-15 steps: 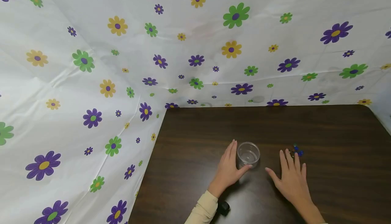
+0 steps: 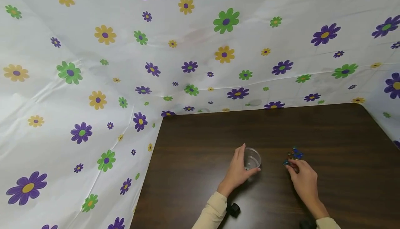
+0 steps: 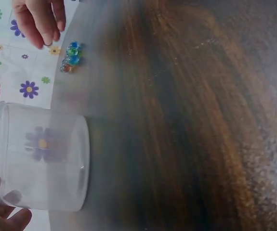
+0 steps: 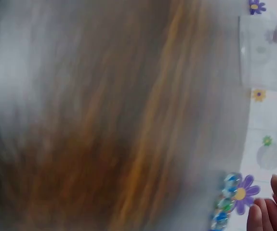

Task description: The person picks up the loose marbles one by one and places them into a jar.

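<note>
A clear round jar [image 2: 252, 159] stands upright on the dark wooden table. My left hand [image 2: 237, 171] holds it, fingers along its left side and thumb across the near side. In the left wrist view the jar [image 3: 46, 159] shows nothing inside, with fingertips and thumb at its rim end. To its right lies a small cluster of glass marbles [image 2: 294, 153], blue, green and amber. My right hand [image 2: 304, 180] is at the near edge of these marbles, fingers bent and thumb drawn close to them. No marble shows between its fingertips in the right wrist view.
The wooden table [image 2: 200, 135] reaches back to a white cloth [image 2: 175, 55] printed with flowers, which also hangs along the left side. A black strap device [image 2: 233, 210] sits at my left wrist.
My right hand has gone from spread fingers over the marbles to bent fingers drawn together at their near edge. My left thumb and fingers have closed nearer round the jar. The head view has shifted.
</note>
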Tool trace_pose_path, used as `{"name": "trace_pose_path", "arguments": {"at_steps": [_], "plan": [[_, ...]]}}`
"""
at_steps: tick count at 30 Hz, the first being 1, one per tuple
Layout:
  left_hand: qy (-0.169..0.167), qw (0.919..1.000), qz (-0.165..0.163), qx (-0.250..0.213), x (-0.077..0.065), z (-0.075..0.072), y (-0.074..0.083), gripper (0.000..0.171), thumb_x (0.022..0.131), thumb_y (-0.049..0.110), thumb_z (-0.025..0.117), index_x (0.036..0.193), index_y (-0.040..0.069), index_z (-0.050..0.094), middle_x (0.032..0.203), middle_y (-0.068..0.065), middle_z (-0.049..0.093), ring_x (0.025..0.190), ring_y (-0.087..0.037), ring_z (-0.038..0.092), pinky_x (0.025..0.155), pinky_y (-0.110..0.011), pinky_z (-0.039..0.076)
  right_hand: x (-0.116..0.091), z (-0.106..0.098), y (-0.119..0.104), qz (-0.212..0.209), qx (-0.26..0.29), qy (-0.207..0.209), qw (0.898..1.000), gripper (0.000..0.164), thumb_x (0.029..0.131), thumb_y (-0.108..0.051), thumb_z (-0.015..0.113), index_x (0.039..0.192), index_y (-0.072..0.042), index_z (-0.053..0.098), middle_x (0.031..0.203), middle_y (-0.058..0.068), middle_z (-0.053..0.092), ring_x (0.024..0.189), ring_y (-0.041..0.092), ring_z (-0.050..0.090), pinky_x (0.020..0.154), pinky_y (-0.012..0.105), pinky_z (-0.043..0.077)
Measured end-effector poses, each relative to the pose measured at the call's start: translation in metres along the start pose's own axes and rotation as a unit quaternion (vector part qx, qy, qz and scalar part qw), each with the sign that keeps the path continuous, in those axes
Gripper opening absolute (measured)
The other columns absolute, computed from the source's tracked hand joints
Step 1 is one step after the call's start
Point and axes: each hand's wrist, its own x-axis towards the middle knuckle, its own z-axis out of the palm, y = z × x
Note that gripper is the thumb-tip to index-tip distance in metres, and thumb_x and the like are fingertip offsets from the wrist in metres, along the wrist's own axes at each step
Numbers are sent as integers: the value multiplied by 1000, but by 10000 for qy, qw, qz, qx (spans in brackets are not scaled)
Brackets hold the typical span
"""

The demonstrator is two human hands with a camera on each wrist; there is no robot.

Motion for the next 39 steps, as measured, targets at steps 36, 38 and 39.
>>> {"name": "trace_pose_path", "arguments": {"at_steps": [36, 38, 39], "plan": [[245, 9996, 107, -22, -11, 7, -7, 96, 90, 46, 80, 163, 14, 27, 156, -5, 41, 133, -22, 52, 102, -39, 50, 17, 8, 17, 238, -227, -1970, 9798, 12, 82, 8, 80, 92, 7, 75, 84, 10, 68, 70, 23, 62, 55, 27, 47], [217, 9997, -18, -50, -12, 8, -6, 96, 90, 47, 80, 162, 13, 28, 155, -5, 42, 132, -22, 53, 101, -39, 50, 17, 8, 16, 309, -240, -2075, 9775, 12, 83, 7, 79, 94, 7, 74, 85, 10, 69, 71, 24, 63, 56, 28, 47], [218, 9997, -68, -71, -12, 8, -6, 96, 89, 48, 80, 162, 13, 29, 154, -5, 42, 131, -22, 54, 100, -39, 51, 17, 7, 16, 336, -253, -2122, 9763, 11, 84, 7, 79, 94, 7, 74, 85, 11, 69, 72, 24, 63, 56, 29, 47]]}}
